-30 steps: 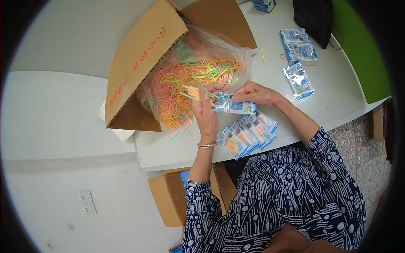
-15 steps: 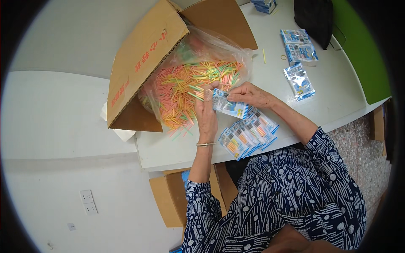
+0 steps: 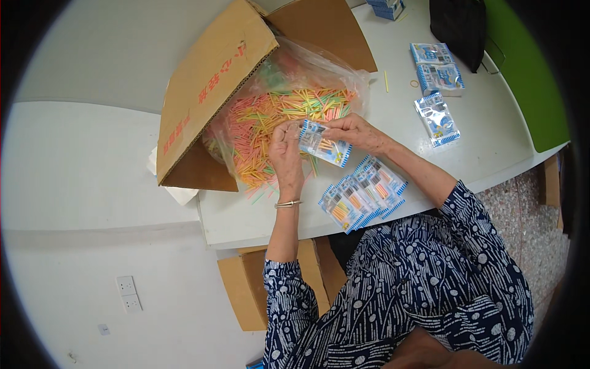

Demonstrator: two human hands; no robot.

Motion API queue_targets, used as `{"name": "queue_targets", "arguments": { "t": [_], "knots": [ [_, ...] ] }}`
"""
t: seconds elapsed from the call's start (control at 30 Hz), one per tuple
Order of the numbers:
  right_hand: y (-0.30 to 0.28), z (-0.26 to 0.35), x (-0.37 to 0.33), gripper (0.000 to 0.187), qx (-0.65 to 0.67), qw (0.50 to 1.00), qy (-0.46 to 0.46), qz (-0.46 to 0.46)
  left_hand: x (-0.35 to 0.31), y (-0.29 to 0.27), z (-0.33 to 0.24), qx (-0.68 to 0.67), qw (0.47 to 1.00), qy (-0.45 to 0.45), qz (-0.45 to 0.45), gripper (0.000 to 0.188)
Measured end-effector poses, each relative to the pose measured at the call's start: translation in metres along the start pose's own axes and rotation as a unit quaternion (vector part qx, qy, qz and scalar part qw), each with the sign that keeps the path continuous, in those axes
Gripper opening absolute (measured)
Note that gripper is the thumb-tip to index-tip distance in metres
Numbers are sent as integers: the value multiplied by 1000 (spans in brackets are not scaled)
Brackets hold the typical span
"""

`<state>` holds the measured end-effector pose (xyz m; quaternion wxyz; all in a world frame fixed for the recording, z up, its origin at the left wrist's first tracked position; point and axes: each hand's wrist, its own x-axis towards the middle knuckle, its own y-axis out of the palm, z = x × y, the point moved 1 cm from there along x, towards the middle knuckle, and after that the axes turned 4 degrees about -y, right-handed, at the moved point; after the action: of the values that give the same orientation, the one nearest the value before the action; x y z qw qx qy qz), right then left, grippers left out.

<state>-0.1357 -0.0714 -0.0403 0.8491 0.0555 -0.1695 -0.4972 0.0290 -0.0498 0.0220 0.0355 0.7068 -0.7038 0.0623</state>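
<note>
Between my two hands is a small clear plastic packet (image 3: pixel 324 145) with blue-and-white striped ends, a few thin coloured sticks showing inside it. My left hand (image 3: pixel 286 158) has its fingers closed at the packet's left end. On the upper right edge, my right hand (image 3: pixel 357 133) pinches the same packet between thumb and fingers. Just beyond them, a large heap of short pink, yellow, orange and green sticks (image 3: pixel 264 126) lies in a clear plastic bag (image 3: pixel 335 69). Nearer to me, several filled packets (image 3: pixel 362 195) lie fanned out and overlapping on the white table (image 3: pixel 246 224).
An open cardboard box (image 3: pixel 212 92) lies tipped around the bag. At the right are flat blue-and-white packets (image 3: pixel 437 120), a rubber band (image 3: pixel 414 83) and one loose stick (image 3: pixel 386 81). A black bag (image 3: pixel 458 31) rests by a green panel (image 3: pixel 522 74). Another cardboard box (image 3: pixel 243 292) stands below the table.
The sticks that jutted from the packet's left end now show inside it. My left hand has shifted left, its fingers curled at the packet's end, and the packet has moved slightly left and away.
</note>
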Motion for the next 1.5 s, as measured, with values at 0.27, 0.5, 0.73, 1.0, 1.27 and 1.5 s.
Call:
{"name": "queue_targets", "arguments": {
  "t": [0.27, 0.5, 0.73, 1.0, 1.27, 1.5],
  "knots": [
    [-3, -5, 3, 28, 88, 995, 31, -30, 8, 11, -9, 10, 996, -86, 32, 28],
    [-3, -1, 1, 31, 93, 995, 16, -9, 6, 9, -11, 102, 993, 21, 57, 27],
    [-5, 9, -7, 26, 37, 997, 70, 22, 5, 13, -14, 58, 992, -31, 105, 35],
    [0, 28, -14, 23, -3, 995, 93, 48, 1, 17, -19, 70, 990, -26, 121, 34],
    [1, 29, -20, 22, 22, 989, 114, 94, -5, 16, -24, 151, 975, -31, 161, 36],
    [0, 29, -20, 29, -18, 987, 121, 101, -8, 17, -29, 117, 978, -36, 166, 35]
  ]
}}
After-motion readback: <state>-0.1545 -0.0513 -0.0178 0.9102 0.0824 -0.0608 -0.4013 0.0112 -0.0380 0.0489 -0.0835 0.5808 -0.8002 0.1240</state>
